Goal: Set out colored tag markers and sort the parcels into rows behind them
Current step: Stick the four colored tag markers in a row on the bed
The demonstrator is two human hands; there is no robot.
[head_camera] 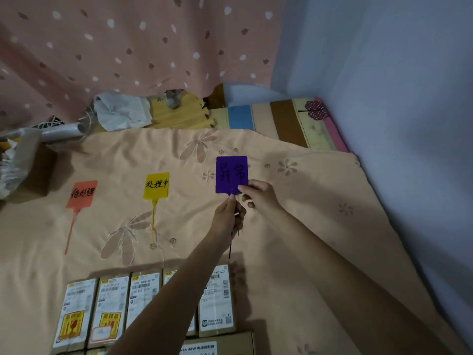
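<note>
The left hand (228, 218) pinches the purple tag (231, 174) at its stem, and the right hand (257, 194) pinches its lower corner — likely squaring it in line with the yellow tag (156, 185) and orange tag (79, 193) on the bedspread (294, 201). The parcels (143, 301) wait unsorted below.

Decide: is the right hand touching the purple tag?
Touching. The head view shows the right hand with its thumb pressed on the purple tag at its lower right corner.

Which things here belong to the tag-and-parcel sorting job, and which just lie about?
Job: orange tag, yellow tag, purple tag held by left hand and right hand, parcels.
Lying about: crumpled paper, plastic roll, open box.
</note>
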